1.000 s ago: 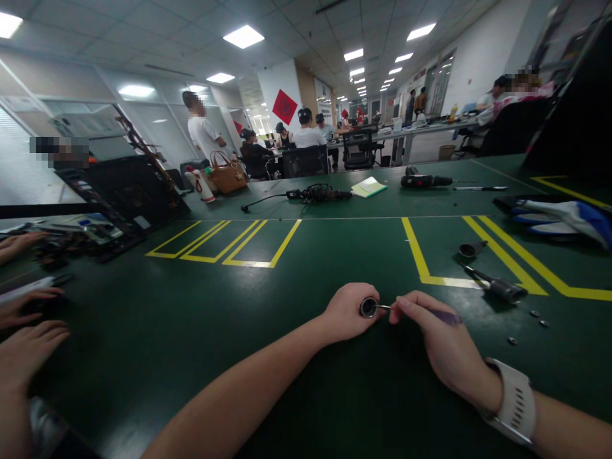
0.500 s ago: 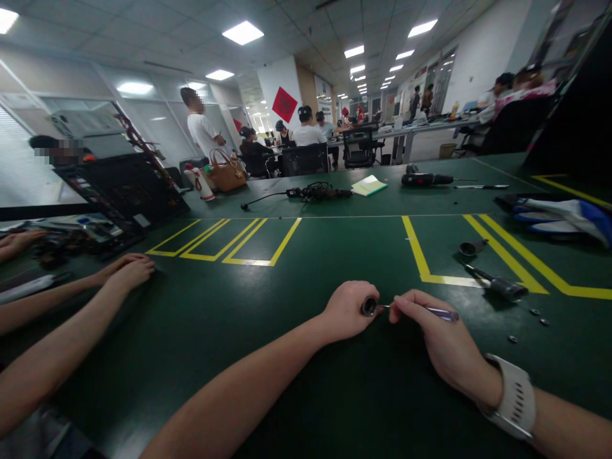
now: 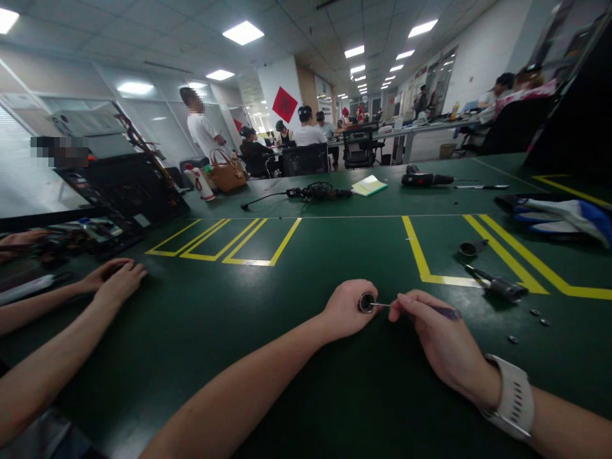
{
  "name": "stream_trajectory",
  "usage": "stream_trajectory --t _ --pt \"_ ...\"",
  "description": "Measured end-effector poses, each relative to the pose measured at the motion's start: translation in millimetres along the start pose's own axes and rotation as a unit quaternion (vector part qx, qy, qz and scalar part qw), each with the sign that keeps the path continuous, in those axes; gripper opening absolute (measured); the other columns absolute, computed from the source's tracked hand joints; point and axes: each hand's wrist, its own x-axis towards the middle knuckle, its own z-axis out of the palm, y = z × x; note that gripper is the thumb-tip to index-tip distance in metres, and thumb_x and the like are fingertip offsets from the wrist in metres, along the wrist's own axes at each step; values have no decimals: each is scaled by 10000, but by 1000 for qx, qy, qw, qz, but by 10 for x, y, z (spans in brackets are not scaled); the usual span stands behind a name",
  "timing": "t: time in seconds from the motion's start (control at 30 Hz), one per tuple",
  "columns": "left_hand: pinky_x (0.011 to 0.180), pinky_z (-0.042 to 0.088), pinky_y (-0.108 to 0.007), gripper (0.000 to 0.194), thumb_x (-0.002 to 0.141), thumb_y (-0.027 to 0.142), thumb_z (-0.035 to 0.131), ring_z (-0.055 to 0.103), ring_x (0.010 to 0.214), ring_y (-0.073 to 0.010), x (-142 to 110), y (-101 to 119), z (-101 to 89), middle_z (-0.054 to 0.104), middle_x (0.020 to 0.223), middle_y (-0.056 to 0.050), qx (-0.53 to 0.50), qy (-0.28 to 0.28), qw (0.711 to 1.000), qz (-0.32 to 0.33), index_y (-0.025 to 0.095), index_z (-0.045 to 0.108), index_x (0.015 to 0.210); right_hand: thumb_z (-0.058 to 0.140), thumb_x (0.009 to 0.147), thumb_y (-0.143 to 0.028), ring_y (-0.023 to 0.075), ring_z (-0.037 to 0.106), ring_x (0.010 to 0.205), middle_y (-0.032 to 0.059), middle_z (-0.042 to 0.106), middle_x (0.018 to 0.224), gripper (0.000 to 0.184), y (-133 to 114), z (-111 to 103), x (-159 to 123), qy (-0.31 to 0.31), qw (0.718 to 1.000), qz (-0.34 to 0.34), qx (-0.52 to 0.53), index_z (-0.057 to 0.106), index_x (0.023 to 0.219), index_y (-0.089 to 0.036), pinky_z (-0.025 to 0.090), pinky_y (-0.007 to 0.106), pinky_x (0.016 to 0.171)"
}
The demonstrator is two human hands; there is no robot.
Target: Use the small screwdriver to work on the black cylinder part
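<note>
My left hand (image 3: 345, 312) is closed around a dark hollow metal cylinder (image 3: 360, 304), its round open end facing me. In my right hand (image 3: 440, 338), thumb and fingers pinch a small screwdriver (image 3: 448, 312) with a purplish handle. Its thin shaft points left and reaches the cylinder's mouth; where exactly the tip rests I cannot make out. To the right of my right hand lie several small metal pieces (image 3: 534, 312). Beyond them are a dark cylindrical part with a thin rod (image 3: 509, 289) and a small dark cup-shaped part (image 3: 471, 248).
Yellow tape (image 3: 423, 255) marks the green table (image 3: 268, 306). Farther back are a cable bundle (image 3: 318, 191), a notepad (image 3: 370, 185), a power screwdriver (image 3: 425, 179) and blue-white gloves (image 3: 564, 217). At left, a co-worker's hands (image 3: 117, 278) rest near dark equipment (image 3: 129, 191).
The cylinder has turned and shifted slightly left, showing more of its inside. More of the screwdriver shaft is visible, now reaching the opening. The co-worker's hands have moved a little left.
</note>
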Motion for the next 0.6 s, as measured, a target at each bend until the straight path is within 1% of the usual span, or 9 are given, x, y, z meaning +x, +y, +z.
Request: stream_trajectory --t 0.17,0.27,0.43,0.6 --pt "651 412 -239 128 767 219 604 497 660 -110 -3 -9 3 521 707 25 0 9 1000 19 166 506 704 617 803 -373 206 536 774 11 633 715 196 6 10 -5 -14 1000 -2 -6 668 690 -221 370 348 748" --pt "666 411 -252 118 775 225 599 507 668 -118 -3 -14 5 535 704 16 18 3 999 38 164 521 711 617 798 -376 203 532 745 15 625 687 224 -9 22 -3 -14 1000 -3 -16 659 653 -211 370 342 722" --pt "713 417 -277 99 801 240 584 525 703 -134 -3 -13 2 570 741 -1 53 -13 997 60 164 548 747 613 785 -368 201 528 688 10 606 623 236 -27 10 17 5 1000 -12 -18 640 609 -214 372 345 696" --pt "737 408 -278 54 779 166 598 536 737 -138 -9 -8 3 579 770 2 84 -19 994 60 168 546 768 593 777 -361 187 499 611 -1 562 563 252 -26 1 18 18 999 -23 -17 609 568 -221 365 340 644"
